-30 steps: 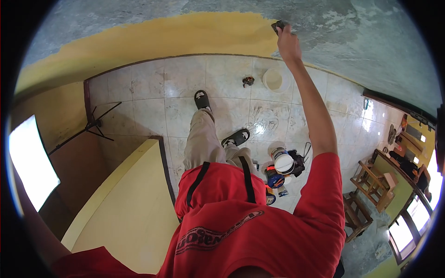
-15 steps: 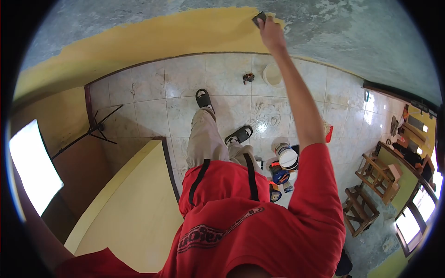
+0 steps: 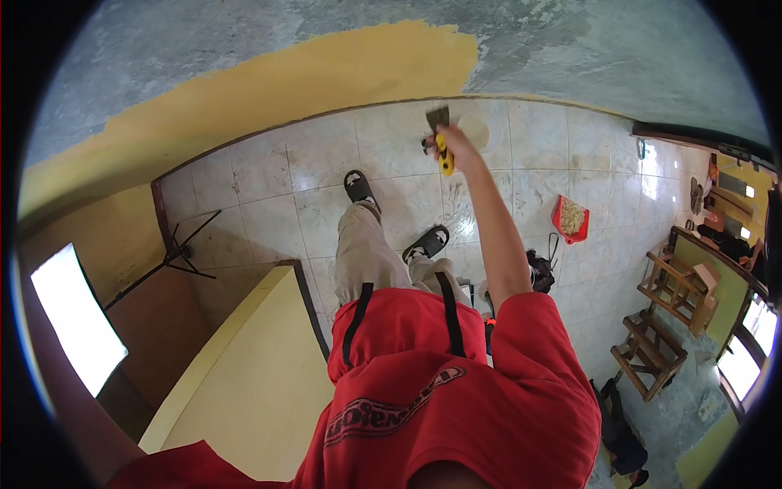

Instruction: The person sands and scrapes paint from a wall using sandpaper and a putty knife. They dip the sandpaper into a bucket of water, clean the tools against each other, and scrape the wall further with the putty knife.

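Observation:
My right hand point(image 3: 460, 148) is closed around a putty knife point(image 3: 440, 122) with a yellow and black handle. Its wide dark blade points toward the wall, held above the tiled floor and away from the painted surface. Just behind the hand a round pale bucket point(image 3: 474, 133) stands on the floor, partly covered by it. A small dark object by the handle is mostly hidden. The wall has a yellow paint patch point(image 3: 350, 69) bordered by bare grey plaster point(image 3: 570, 57). Only my left forearm point(image 3: 77, 399) shows at the lower left; that hand lies outside the picture.
A red dustpan point(image 3: 572, 218) full of pale flakes lies on the floor to the right. Wooden stands point(image 3: 649, 354) are farther right. A black tripod point(image 3: 175, 254) stands left, near a low cream partition point(image 3: 244, 391). Dark items point(image 3: 539, 270) sit beside my right arm.
My right hand has come down off the wall's yellow edge with the putty knife, whose yellow handle now shows. The view has shifted, and the dustpan is uncovered while the paint cans are hidden.

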The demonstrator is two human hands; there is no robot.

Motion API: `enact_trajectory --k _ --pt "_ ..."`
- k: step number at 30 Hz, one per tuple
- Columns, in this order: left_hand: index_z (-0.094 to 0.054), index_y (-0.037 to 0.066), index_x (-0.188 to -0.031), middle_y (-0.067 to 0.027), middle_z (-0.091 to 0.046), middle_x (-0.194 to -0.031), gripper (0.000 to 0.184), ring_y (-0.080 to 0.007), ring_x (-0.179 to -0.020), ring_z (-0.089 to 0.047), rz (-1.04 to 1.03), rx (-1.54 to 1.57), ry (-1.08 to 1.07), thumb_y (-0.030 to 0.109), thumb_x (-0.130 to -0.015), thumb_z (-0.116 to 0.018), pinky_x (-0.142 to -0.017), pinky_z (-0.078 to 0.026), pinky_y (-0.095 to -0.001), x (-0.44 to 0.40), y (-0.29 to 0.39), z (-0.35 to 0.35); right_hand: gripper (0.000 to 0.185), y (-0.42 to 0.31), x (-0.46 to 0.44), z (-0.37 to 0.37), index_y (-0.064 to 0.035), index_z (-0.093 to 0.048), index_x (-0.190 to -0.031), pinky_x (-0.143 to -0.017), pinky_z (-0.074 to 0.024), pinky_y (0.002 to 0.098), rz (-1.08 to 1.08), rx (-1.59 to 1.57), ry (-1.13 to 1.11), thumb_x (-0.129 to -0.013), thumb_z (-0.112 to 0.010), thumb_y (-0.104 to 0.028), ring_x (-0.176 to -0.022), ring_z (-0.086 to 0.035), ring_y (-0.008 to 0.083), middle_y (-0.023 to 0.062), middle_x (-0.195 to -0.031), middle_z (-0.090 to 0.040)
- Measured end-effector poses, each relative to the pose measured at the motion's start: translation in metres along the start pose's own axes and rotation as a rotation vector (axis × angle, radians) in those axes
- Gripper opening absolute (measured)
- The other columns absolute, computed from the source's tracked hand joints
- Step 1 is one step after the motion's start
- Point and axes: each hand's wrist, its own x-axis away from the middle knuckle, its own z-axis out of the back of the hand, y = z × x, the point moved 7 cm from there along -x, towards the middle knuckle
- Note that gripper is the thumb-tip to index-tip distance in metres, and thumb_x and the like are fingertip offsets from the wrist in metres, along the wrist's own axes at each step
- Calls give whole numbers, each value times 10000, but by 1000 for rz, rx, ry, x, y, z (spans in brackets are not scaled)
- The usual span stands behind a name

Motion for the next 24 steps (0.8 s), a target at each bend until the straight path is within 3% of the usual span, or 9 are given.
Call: enact_trajectory --k 5,9,11,13,14,16,18,21,24 --pt "-562 34 -1328 -158 -585 -1300 563 -274 -1193 -562 3 -2 -3 175 -820 -759 -1015 -425 -437 -1 1 0 279 -165 61 -74 -71 -569 -1097 -490 -456 285 645 25 -309 -1069 -544 -348 -524 -551 148 65 -855 -650" --pt "-566 29 -1322 -160 -592 -1291 555 -273 -1185 -570 12 4 -5 172 -821 -758 -1009 -432 -433 0 0 1 331 -191 33 -72 -33 -631 -1070 -500 -469 305 815 2 -252 -1072 -536 -350 -528 -569 157 79 -844 -676" --pt "-569 26 -1319 -162 -596 -1287 551 -273 -1180 -574 11 0 0 170 -821 -757 -1006 -436 -431 -2 -1 2 376 -119 -38 -20 -25 -629 -1074 -483 -470 325 538 19 -77 -1063 -540 -391 -531 -576 169 85 -784 -667" --pt "-571 24 -1316 -163 -599 -1283 547 -273 -1176 -578 9 0 1 168 -822 -757 -1003 -440 -429 0 -1 4 303 -5 -96 52 -37 -613 -995 -410 -457 356 238 -231 232 -1056 -507 -314 -489 -581 213 126 -762 -668" --pt "-572 22 -1314 -164 -601 -1280 545 -272 -1174 -580 10 3 3 167 -822 -756 -1002 -441 -428 0 -2 5 250 39 -93 74 -31 -599 -1014 -416 -475 372 12 -99 310 -1041 -483 -250 -488 -585 239 138 -737 -641" --pt "-574 20 -1311 -165 -605 -1276 541 -272 -1169 -585 6 0 5 165 -822 -756 -999 -445 -425 -2 -4 6 222 63 -75 71 9 -582 -999 -477 -525 398 -57 83 255 -1013 -457 -173 -571 -623 260 135 -709 -608" --pt "-576 17 -1308 -166 -608 -1271 537 -272 -1165 -589 3 1 1 163 -823 -755 -996 -448 -423 -2 -3 6 191 86 -65 64 62 -570 -903 -544 -548 390 -234 -499 379 -975 -484 -93 -669 -639 254 138 -737 -601" --pt "-580 13 -1304 -169 -613 -1265 532 -271 -1158 -595 -2 -2 3 161 -824 -754 -991 -454 -420 -3 -2 8 173 37 -120 38 56 -514 -1107 -640 -580 286 -163 -653 -32 -977 -563 -48 -784 -628 211 153 -1016 -609" --pt "-583 10 -1299 -171 -619 -1258 526 -271 -1151 -601 -3 -6 7 158 -824 -753 -987 -459 -417 -4 -1 9 165 -89 -52 -36 33 -511 -1135 -598 -533 251 163 -697 -242 -1000 -545 -56 -736 -592 155 153 -1049 -635"
